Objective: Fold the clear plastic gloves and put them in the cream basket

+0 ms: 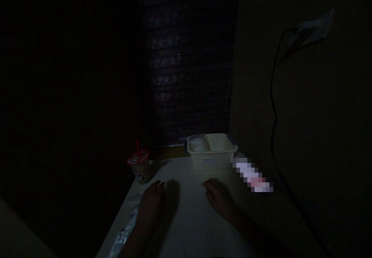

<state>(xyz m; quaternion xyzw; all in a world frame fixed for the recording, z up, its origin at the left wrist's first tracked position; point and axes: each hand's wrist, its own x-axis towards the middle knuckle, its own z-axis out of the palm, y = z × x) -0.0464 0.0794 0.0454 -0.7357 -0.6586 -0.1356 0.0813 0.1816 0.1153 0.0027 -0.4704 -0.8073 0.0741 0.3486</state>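
The scene is very dark. On the left of the white table point(186, 227), my left hand point(151, 198) is open, thumb and fingers a little apart, with nothing visible in it. Just beyond it stands a drink cup point(141, 170) with a red patterned lid and a red straw point(138, 147). Clear crinkled plastic point(123, 234) lies beside my left forearm. My right hand point(219, 198) is also open, its fingers loosely bent and holding nothing that I can see. It is nearest to a cream plastic basin point(210, 161) at the table's far end.
Inside the basin is a stack of clear plastic-wrapped items point(199, 143). A small clear wrapper point(165, 162) lies near the cup. To the right, a blurred-out bright patch point(252, 176) hides something. A black cable point(272, 106) hangs from a wall socket point(310, 31). Dark window blinds point(186, 68) hang behind.
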